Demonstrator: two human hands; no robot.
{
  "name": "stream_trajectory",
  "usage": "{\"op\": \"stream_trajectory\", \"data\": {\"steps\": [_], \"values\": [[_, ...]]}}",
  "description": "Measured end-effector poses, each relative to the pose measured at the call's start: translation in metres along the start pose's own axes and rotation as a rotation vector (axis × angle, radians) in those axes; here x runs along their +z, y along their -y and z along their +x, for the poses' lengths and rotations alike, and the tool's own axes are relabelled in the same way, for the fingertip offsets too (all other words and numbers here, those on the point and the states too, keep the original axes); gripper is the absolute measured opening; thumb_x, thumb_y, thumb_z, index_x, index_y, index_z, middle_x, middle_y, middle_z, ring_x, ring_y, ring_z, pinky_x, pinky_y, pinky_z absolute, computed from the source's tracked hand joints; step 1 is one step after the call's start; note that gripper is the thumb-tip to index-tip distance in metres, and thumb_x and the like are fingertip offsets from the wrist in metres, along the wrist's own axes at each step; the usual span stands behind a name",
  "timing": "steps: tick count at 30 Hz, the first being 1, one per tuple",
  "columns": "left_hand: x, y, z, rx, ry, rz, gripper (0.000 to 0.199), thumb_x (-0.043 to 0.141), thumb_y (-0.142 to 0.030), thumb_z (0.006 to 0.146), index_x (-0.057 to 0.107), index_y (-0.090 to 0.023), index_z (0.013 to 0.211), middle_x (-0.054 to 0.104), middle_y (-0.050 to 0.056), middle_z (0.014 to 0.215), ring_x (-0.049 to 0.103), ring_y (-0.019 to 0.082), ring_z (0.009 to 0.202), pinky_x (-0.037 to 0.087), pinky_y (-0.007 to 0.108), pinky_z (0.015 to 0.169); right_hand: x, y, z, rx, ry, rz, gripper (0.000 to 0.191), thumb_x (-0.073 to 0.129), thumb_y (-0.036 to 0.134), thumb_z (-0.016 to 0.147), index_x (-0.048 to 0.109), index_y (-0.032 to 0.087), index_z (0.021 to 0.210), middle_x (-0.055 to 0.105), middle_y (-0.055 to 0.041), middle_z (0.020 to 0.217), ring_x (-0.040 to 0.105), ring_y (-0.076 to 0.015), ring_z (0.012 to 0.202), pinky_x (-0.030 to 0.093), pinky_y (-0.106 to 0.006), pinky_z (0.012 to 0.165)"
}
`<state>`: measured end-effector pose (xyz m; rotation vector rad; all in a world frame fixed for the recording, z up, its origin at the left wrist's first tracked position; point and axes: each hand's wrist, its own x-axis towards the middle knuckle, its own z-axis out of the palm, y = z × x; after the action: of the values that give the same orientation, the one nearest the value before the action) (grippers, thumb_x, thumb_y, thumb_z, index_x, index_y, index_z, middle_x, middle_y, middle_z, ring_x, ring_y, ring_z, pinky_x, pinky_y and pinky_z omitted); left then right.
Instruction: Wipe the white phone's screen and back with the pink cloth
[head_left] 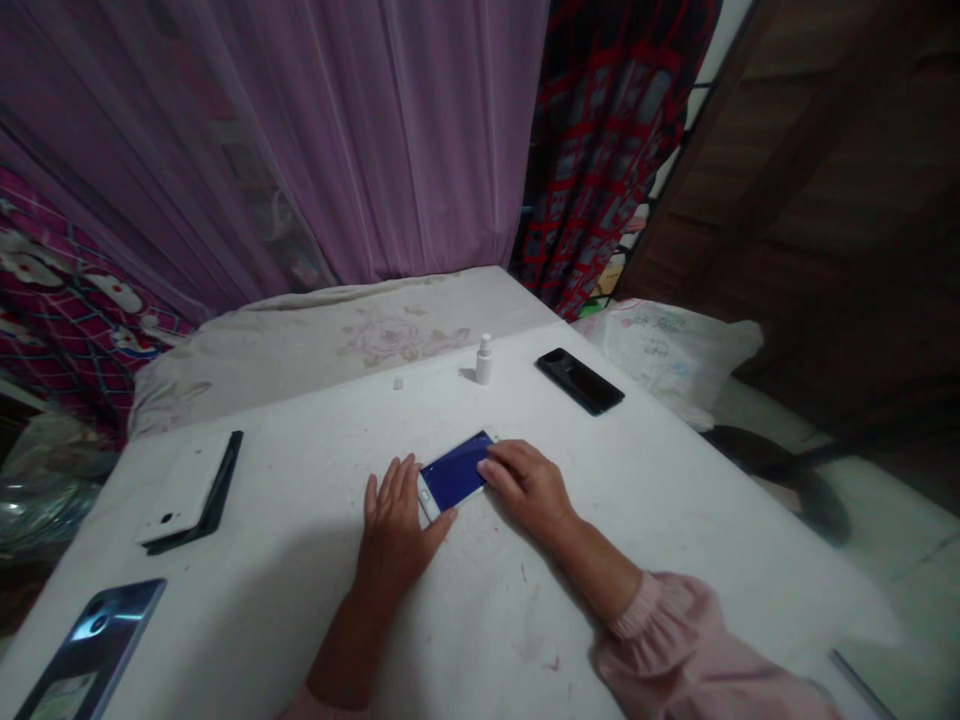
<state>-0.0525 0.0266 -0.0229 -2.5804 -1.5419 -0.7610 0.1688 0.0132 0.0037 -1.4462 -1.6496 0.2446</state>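
Note:
A white-framed smartphone (pixel 454 474) lies flat on the white table (pixel 277 590), its screen lit deep blue. My left hand (pixel 394 522) rests at the phone's lower left, with the thumb against its lower edge and the fingers spread. My right hand (pixel 529 488) lies at the phone's right end, fingertips on the screen. A small white spray bottle (pixel 484 360) stands upright beyond them. A black smartphone (pixel 579 381) lies to its right.
At the table's left lie a white phone on a black case (pixel 187 490) and a phone with a shiny back (pixel 94 650). A small white scrap (pixel 398 383) lies far off. Behind are a pale cushion (pixel 315 345) and a purple curtain (pixel 300 130); a white plastic sack (pixel 667 355) sits right.

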Motion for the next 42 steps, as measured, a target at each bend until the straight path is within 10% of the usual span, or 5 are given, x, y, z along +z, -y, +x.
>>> {"op": "stream_trajectory", "data": {"steps": [5,10,18,23,42], "values": [[0.005,0.011,0.000,-0.002,0.047,0.019,0.062,0.050,-0.044,0.089,0.040,-0.010,0.140,0.052,0.020,0.140,0.045,0.034,0.133,0.025,0.056,0.112,-0.013,-0.023,0.010,0.160,-0.085,-0.008,0.027,0.046,0.031,0.091,0.071,0.020,0.094,0.073,-0.0089,0.094,0.068,-0.0224,0.088,0.056,-0.037,0.079],[0.004,0.019,0.002,-0.032,0.000,0.055,0.063,0.046,-0.040,0.091,0.034,-0.011,0.145,0.050,0.020,0.142,0.045,0.034,0.133,0.033,0.054,0.108,-0.015,-0.043,0.026,-0.051,0.169,0.044,0.037,0.045,0.027,0.091,0.063,0.020,0.123,0.066,-0.0107,0.125,0.059,-0.0241,0.117,0.046,-0.044,0.102],[-0.026,-0.064,0.015,0.186,0.065,-0.011,0.036,0.050,-0.033,0.094,0.057,-0.020,0.127,0.065,0.009,0.099,0.061,0.022,0.086,0.049,0.035,0.073,-0.034,-0.065,0.056,-0.167,0.711,0.011,0.068,0.066,0.040,0.082,0.042,0.027,0.145,0.039,-0.0085,0.153,0.024,-0.0336,0.144,0.023,-0.057,0.114],[-0.016,-0.088,0.029,0.178,0.090,0.020,0.043,0.060,-0.048,0.088,0.062,-0.023,0.122,0.062,0.007,0.091,0.058,0.023,0.080,0.046,0.035,0.068,-0.036,-0.067,0.059,-0.167,0.785,-0.008,0.074,0.070,0.036,0.078,0.041,0.029,0.146,0.039,-0.0072,0.153,0.022,-0.0334,0.145,0.018,-0.057,0.115],[-0.022,-0.017,0.027,0.066,-0.068,-0.011,0.027,0.041,-0.012,0.091,0.063,-0.018,0.106,0.071,0.008,0.101,0.065,0.022,0.090,0.051,0.035,0.082,-0.020,-0.049,0.053,-0.231,0.667,-0.045,0.074,0.073,0.045,0.076,0.045,0.030,0.142,0.048,-0.0099,0.146,0.037,-0.0326,0.138,0.023,-0.056,0.112]]}}
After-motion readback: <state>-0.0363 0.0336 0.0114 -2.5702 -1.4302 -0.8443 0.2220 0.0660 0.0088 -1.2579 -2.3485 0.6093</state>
